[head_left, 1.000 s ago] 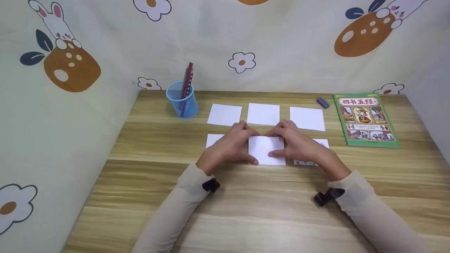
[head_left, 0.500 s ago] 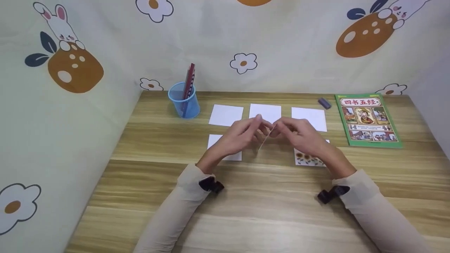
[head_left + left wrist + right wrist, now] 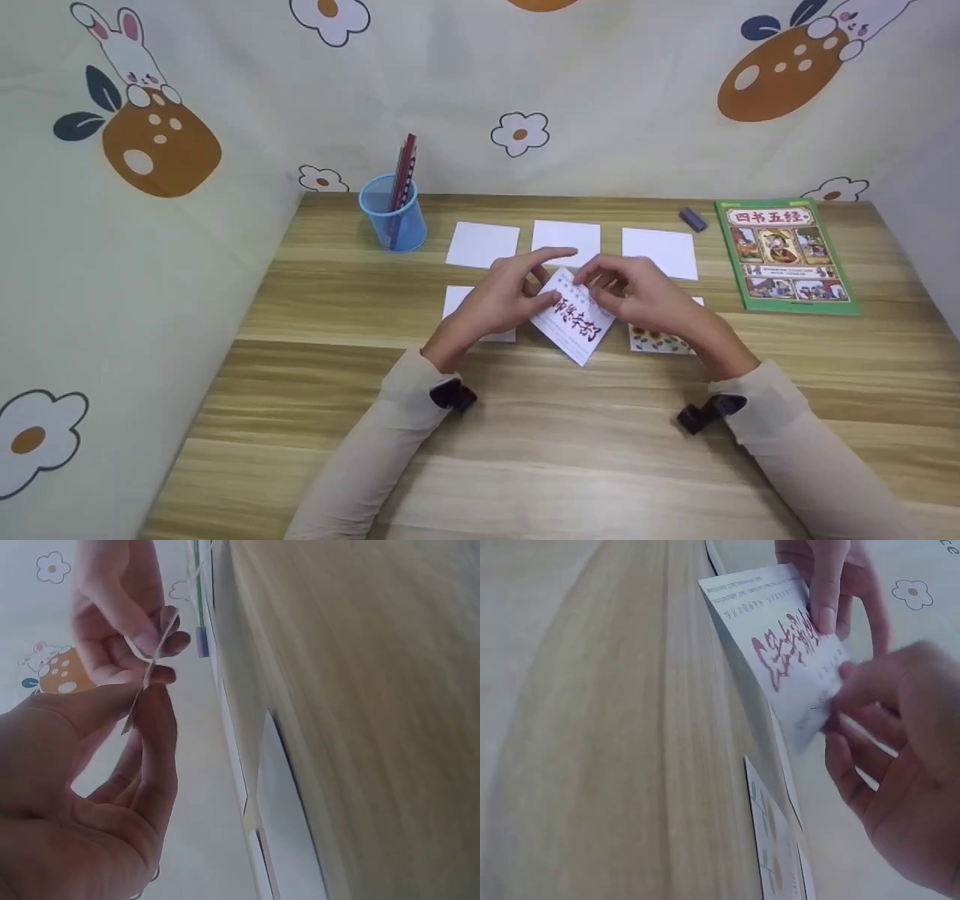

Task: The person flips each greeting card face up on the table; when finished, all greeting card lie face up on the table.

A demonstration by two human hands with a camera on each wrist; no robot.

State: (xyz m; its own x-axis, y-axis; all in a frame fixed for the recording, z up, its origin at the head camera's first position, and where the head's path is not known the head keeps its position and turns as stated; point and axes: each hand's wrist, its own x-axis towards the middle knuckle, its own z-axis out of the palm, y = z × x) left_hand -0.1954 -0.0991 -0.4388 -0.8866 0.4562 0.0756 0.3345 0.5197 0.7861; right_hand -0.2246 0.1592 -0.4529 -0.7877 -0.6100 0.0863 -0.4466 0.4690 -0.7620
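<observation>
A square white card (image 3: 576,337) printed with dark red Chinese writing is held up between both hands, turned so one corner points down. My left hand (image 3: 501,297) pinches its left edge, thumb on the printed face. My right hand (image 3: 646,291) pinches the upper right side. In the left wrist view the card (image 3: 150,675) shows nearly edge-on, above the tabletop. The right wrist view shows the printed face of the card (image 3: 761,637). Right of it lies a card with sunflowers (image 3: 660,342), partly under my right hand in the head view.
Three blank white cards, left (image 3: 484,244), middle (image 3: 566,234) and right (image 3: 660,252), form a back row. Another white card (image 3: 456,297) lies partly behind my left hand. Around them stand a blue pencil cup (image 3: 401,225), a dark eraser (image 3: 692,220) and a green book (image 3: 791,259).
The card lay blank side up on the table between both hands; it was lifted, tilted edge-on and turned over, and its printed face now shows.
</observation>
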